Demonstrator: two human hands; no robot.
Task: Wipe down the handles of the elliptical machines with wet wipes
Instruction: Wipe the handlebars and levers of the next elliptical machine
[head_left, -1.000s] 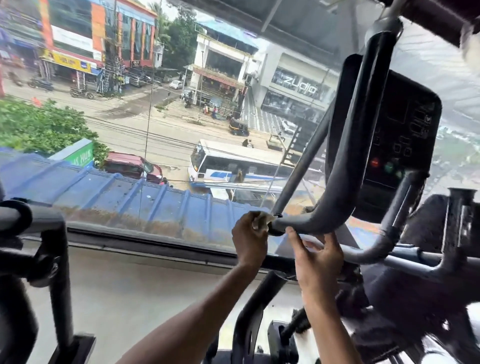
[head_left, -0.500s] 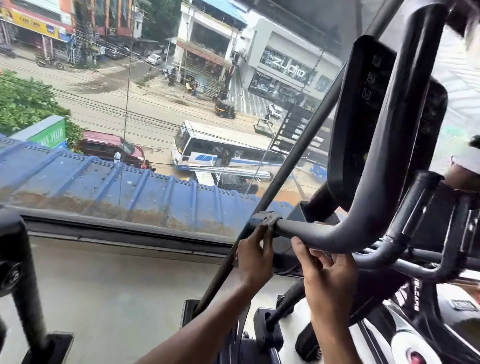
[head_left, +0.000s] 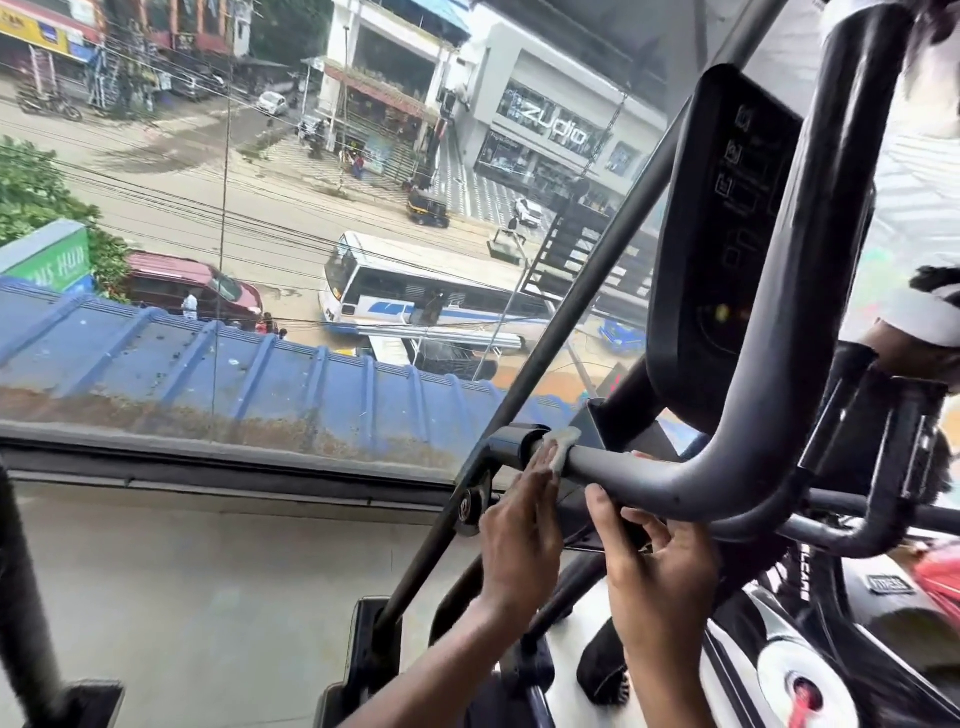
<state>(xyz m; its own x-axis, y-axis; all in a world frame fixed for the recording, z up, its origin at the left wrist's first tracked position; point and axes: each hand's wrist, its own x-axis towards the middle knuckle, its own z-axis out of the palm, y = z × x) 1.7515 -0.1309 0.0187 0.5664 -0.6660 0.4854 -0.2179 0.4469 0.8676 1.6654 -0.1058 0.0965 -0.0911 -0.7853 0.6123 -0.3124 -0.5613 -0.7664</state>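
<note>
Two hands: both are raised to one handle, the left hand (head_left: 519, 525) just left of the right hand (head_left: 660, 566), close but apart.
Left hand: fingers are kept straight and together, pointed upward; one wipe is pressed against the tube by the fingertips; the thumb is hidden.
Right hand: the thumb is laid up on the front of the tube and the fingers are curled under it, so the tube is gripped from below; the fingertips are mostly hidden.
One wipe (head_left: 563, 444): small, white and crumpled, draped over the top of the tube at the left fingertips.
One handle (head_left: 675, 483): a round, smooth, matte dark-grey tube, run level above both hands, then bent upward in a wide curve to the right of the right hand.
One collar (head_left: 511, 441): a black, ring-shaped joint, set at the tube's end just left of the wipe.
One console (head_left: 727, 234): a black slab with rounded corners and faint icons, well above the right hand.
One rod (head_left: 597, 262): thin, straight and black, slanted past the left hand toward the upper right.
One lower tube (head_left: 831, 540): dark and curved, to the right of the right hand.
One shell (head_left: 779, 670): hard, white and black, below the right hand.
One window (head_left: 311, 208): a glass pane beyond both hands.
One post (head_left: 21, 597): black, far left of the left hand.
</note>
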